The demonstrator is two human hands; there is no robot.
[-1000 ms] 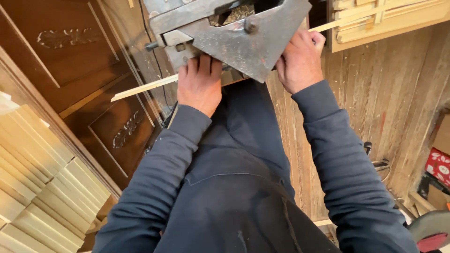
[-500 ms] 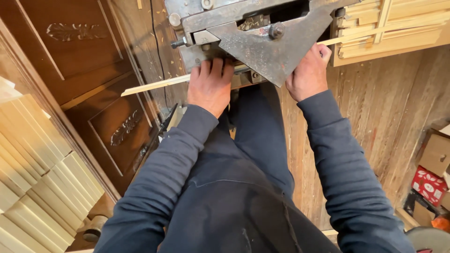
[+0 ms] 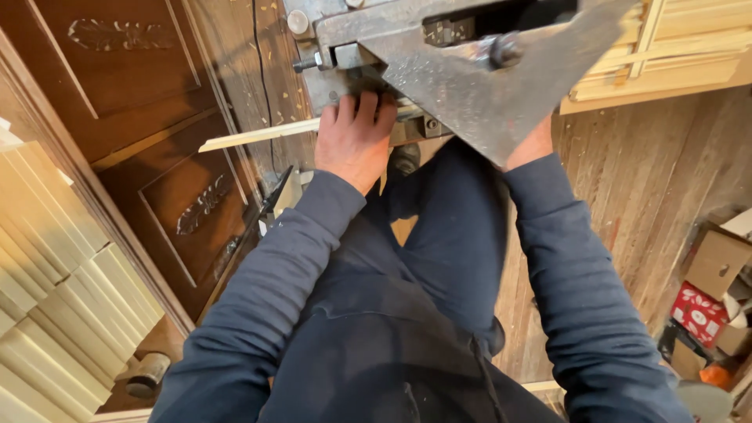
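A grey metal machine (image 3: 462, 59) with a triangular steel plate fills the top of the head view. A thin pale wooden strip (image 3: 258, 135) runs under it and sticks out to the left. My left hand (image 3: 354, 141) presses on the strip at the machine's edge, fingers curled onto it. My right hand (image 3: 531, 145) is mostly hidden behind the triangular plate; only its wrist side shows. Both arms wear dark blue sleeves.
Dark carved wooden door panels (image 3: 157, 157) lean at the left. Stacked pale wooden slats (image 3: 55, 282) lie at the lower left. Pale wooden frames (image 3: 666, 55) sit at the upper right. Cardboard boxes (image 3: 717, 266) and a red patterned box (image 3: 697, 313) stand on the plank floor at the right.
The view has shifted so the machine sits lower and nearer. My right hand has slipped further behind the triangular plate. My left hand stays on the strip.
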